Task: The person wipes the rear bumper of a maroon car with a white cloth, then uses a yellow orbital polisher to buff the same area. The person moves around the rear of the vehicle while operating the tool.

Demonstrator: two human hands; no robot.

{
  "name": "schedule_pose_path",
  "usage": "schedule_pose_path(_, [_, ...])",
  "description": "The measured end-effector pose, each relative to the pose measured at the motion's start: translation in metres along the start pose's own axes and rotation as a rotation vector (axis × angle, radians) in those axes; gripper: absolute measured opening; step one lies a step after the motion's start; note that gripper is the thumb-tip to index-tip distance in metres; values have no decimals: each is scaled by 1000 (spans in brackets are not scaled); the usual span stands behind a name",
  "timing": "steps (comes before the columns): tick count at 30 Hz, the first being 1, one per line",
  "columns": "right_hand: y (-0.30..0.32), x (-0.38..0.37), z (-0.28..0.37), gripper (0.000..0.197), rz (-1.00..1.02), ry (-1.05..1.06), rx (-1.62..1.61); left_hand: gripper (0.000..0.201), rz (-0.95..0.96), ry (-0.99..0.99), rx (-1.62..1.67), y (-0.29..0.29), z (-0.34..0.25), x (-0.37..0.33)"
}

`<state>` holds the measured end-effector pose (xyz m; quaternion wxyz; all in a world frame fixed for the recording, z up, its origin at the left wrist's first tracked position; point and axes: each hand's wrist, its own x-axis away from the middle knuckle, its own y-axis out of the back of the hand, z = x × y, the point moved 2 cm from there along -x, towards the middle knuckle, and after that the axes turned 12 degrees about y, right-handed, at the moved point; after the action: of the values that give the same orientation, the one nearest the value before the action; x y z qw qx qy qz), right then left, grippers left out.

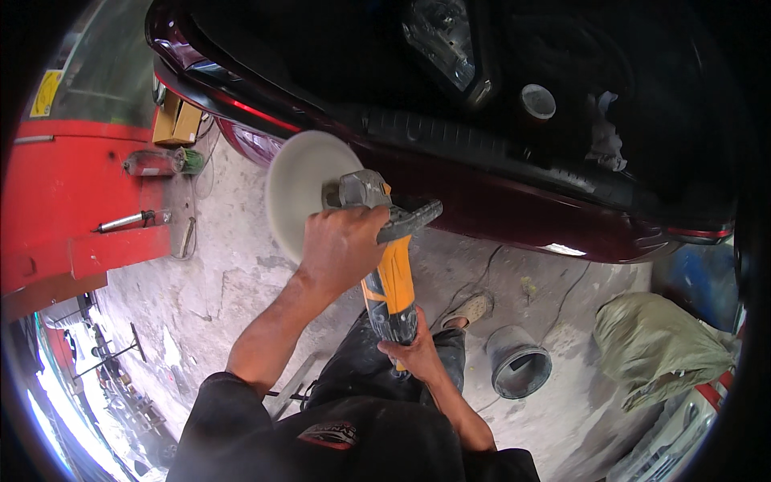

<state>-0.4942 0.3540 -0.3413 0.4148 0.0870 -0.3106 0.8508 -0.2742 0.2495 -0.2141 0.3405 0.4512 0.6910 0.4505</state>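
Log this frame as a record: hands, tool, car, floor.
left hand: gripping front end of the polisher
right hand: gripping its rear end
polisher colour: yellow and black
pad: round, whitish, at the polisher's front; contact with car unclear
car: dark red
floor: grey bucket right of the shoe

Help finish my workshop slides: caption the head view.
Yellow-and-black polisher beside a dark red car: left grip near its white pad, right grip farther back.
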Motion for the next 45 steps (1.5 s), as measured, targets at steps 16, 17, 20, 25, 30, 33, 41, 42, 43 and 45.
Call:
schedule_pose_path(16, [-22, -21, -45, 77, 69, -62, -188, 17, 185, -44, -305, -1, 1, -7])
schedule_pose_path(17, [-21, -21, -48, 76, 71, -77, -186, 17, 191, -34, -310, 0, -1, -6])
schedule_pose_path(20, [-20, -18, -50, 79, 44, 72, -104, 15, 168, -57, -314, 9, -4, 4])
schedule_pose_path(25, [-7, 0, -47, 90, 107, 112, 110, 15, 145, 5, -242, 20, 1, 33])
schedule_pose_path(30, [4, 10, -41, 98, 177, 80, 224, 16, 80, 125, -100, 27, 18, 56])
schedule_pose_path(33, [0, 6, -39, 100, 185, 150, 329, 19, 46, 145, -49, 31, 30, 64])
schedule_pose_path(41, [6, 6, -21, 99, 86, -45, 542, 20, -8, 224, 164, 21, 60, 74])
schedule_pose_path(42, [8, 11, -16, 99, 74, -71, 591, 20, -17, 221, 205, 17, 62, 77])
schedule_pose_path(43, [11, 15, -10, 99, 49, -93, 621, 20, -30, 224, 240, 13, 63, 79])
schedule_pose_path(45, [14, 25, 0, 98, 13, -83, 673, 21, -26, 159, 274, 4, 65, 82])
